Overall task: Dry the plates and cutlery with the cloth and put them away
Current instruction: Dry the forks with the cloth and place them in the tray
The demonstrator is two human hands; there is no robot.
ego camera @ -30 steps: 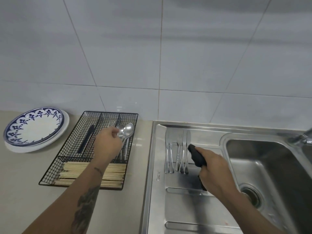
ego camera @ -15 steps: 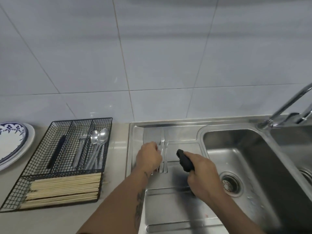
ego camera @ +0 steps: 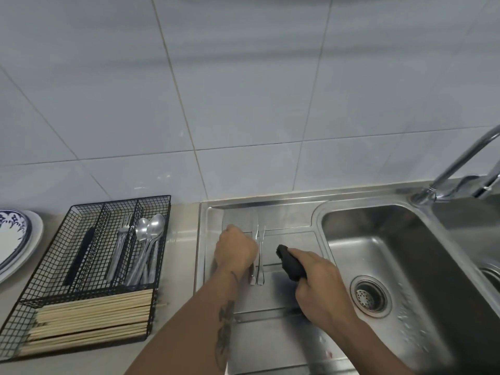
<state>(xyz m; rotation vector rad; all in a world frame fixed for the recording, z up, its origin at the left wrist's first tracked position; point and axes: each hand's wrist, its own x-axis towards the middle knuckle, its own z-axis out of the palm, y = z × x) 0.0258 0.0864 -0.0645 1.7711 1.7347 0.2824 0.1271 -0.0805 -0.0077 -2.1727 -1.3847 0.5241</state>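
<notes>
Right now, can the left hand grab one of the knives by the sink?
Probably yes. The left hand is already right at the knives on the draining board, nothing between them. The right hand, holding the cloth, stays off to the side.

Chopsticks lie stacked at the near left, steel sink basin on the right with its drain strainer, tap arching far right, pale tiled wall behind.
</notes>
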